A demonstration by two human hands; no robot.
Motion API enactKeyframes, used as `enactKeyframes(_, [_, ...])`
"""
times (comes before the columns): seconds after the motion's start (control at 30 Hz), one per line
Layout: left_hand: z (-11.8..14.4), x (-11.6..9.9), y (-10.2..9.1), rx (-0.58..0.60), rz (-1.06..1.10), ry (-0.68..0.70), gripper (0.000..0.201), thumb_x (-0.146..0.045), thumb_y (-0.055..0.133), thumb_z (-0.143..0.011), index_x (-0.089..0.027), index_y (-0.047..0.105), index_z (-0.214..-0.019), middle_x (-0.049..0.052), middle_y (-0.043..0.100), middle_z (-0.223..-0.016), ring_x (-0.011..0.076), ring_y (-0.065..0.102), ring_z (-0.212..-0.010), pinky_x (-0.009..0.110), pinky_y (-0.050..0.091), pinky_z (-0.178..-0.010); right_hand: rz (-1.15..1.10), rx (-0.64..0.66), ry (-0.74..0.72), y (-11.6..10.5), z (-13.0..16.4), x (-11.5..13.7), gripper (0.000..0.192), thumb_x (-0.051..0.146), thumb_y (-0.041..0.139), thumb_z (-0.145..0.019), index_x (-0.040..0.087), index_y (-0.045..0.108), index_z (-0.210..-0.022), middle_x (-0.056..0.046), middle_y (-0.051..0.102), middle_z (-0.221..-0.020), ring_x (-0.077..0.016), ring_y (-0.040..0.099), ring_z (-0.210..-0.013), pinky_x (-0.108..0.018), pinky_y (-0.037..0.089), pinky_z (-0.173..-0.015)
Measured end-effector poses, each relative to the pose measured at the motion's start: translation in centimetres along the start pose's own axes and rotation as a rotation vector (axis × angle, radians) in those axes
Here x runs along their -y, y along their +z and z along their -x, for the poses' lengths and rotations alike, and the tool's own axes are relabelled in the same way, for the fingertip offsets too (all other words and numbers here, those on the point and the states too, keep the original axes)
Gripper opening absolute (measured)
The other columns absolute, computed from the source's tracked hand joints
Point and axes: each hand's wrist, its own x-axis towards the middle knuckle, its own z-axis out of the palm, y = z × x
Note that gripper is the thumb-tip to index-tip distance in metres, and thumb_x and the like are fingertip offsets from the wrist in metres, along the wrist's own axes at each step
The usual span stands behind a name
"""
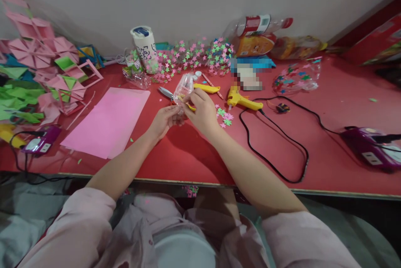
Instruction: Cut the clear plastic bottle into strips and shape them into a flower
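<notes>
Close together over the middle of the red table (184, 151), my two hands meet at their fingertips. My left hand (166, 121) is closed, pinching a small, clear, shiny bit that is mostly hidden by the fingers. My right hand (203, 111) bends over it from the other side, fingers pinched; what they hold, if anything, is hidden. Right behind the fingertips is a clear, ribbed plastic piece (184, 84); I cannot tell if the hands touch it. Scissors (166, 92) and a yellow cutter (206, 88) lie just beyond. Pink and green paper stars (224, 116) lie beside my right hand.
A yellow glue gun (242, 100) lies at right, its black cord looping to a purple power strip (371, 146). Pink paper sheets (106, 123) lie at left. Star-covered clear plastic (188, 57), a white roll (145, 48) and bottles (257, 25) line the wall.
</notes>
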Motion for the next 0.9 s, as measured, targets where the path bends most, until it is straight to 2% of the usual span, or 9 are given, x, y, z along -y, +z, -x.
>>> enactKeyframes(0.13, [0.18,-0.01,0.24,-0.029,0.034,-0.012,0.03,-0.038,0.077,-0.07,-0.012,0.066,-0.08,0.002,0.067,-0.068,0.0091,0.06,-0.057,0.021,0.045,-0.056,0.01,-0.005,-0.022,0.01,0.23,0.2,0.01,0.015,0.056,-0.088,0.02,0.059,-0.08,-0.005,0.057,-0.085,-0.0197,0.056,-0.081,-0.034,0.046,-0.07])
enactKeyframes(0.33, [0.32,0.08,0.3,-0.061,0.043,-0.049,0.021,-0.033,0.07,-0.077,-0.013,0.064,-0.073,0.002,0.065,-0.065,0.0093,0.058,-0.054,0.022,0.044,-0.053,0.106,0.001,-0.115,0.46,0.48,0.12,0.016,0.015,0.05,-0.09,0.02,0.06,-0.078,-0.006,0.059,-0.083,-0.0202,0.057,-0.082,-0.033,0.045,-0.07])
enactKeyframes(0.5, [0.24,0.11,0.02,-0.043,0.068,-0.05,0.02,-0.03,0.067,-0.079,-0.013,0.061,-0.07,0.001,0.062,-0.061,0.009,0.058,-0.052,0.021,0.044,-0.052,0.178,0.039,-0.146,0.69,0.5,0.13,0.019,0.015,0.049,-0.091,0.02,0.06,-0.076,-0.006,0.06,-0.083,-0.0207,0.057,-0.082,-0.032,0.045,-0.068])
enactKeyframes(0.67, [0.07,-0.34,0.03,0.007,0.026,0.005,0.019,-0.031,0.07,-0.076,-0.014,0.062,-0.074,0.001,0.062,-0.063,0.0086,0.057,-0.052,0.021,0.045,-0.053,0.127,0.003,-0.088,0.37,0.67,0.63,0.016,0.019,0.05,-0.093,0.02,0.062,-0.082,-0.007,0.062,-0.085,-0.0202,0.058,-0.082,-0.032,0.047,-0.072])
enactKeyframes(0.8, [-0.13,-0.26,-0.08,-0.006,0.007,0.036,0.022,-0.032,0.074,-0.071,-0.014,0.062,-0.074,-0.001,0.062,-0.062,0.008,0.056,-0.051,0.021,0.043,-0.051,0.061,-0.021,-0.095,0.24,0.74,0.97,0.016,0.019,0.049,-0.094,0.019,0.063,-0.085,-0.007,0.062,-0.086,-0.0193,0.058,-0.083,-0.032,0.048,-0.073])
enactKeyframes(0.9, [-0.24,-0.09,-0.33,-0.007,0.045,0.042,0.019,-0.031,0.071,-0.073,-0.014,0.063,-0.075,0.0,0.063,-0.063,0.0083,0.057,-0.052,0.021,0.044,-0.051,-0.019,-0.05,-0.091,0.03,0.59,0.98,0.013,0.017,0.051,-0.093,0.018,0.064,-0.088,-0.006,0.062,-0.086,-0.0179,0.058,-0.081,-0.03,0.047,-0.073])
